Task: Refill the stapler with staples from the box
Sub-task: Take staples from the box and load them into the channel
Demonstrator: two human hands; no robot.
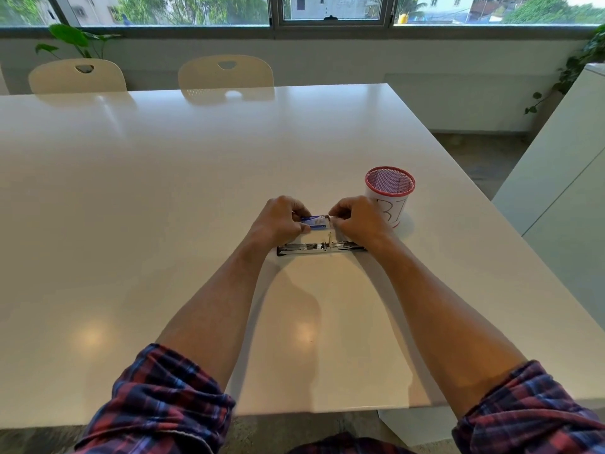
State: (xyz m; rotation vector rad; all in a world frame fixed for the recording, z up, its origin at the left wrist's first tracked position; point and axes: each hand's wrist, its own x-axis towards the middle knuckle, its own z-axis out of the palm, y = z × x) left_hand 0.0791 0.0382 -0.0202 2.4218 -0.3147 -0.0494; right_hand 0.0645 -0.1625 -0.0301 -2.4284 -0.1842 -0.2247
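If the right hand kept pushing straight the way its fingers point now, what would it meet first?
The right hand points leftward, its fingertips pinching the end of the staple box. Going straight on, it would press along the box into the left hand gripping the other end. Depth looks level, though uncertain.

You sit at a glossy white table (163, 198) that mirrors soft ceiling light in pale patches near your edge. Across it stand 2 cream chairs (226, 73), each with a cut-out handle in its backrest. Behind them a low white wall runs under a wide window (330, 9) showing trees and buildings in daylight. A leafy plant (70, 37) rises behind the left chair, and a trailing vine (569, 70) hangs by a white cabinet (563, 191) on your right. The floor (474, 152) is grey and speckled.
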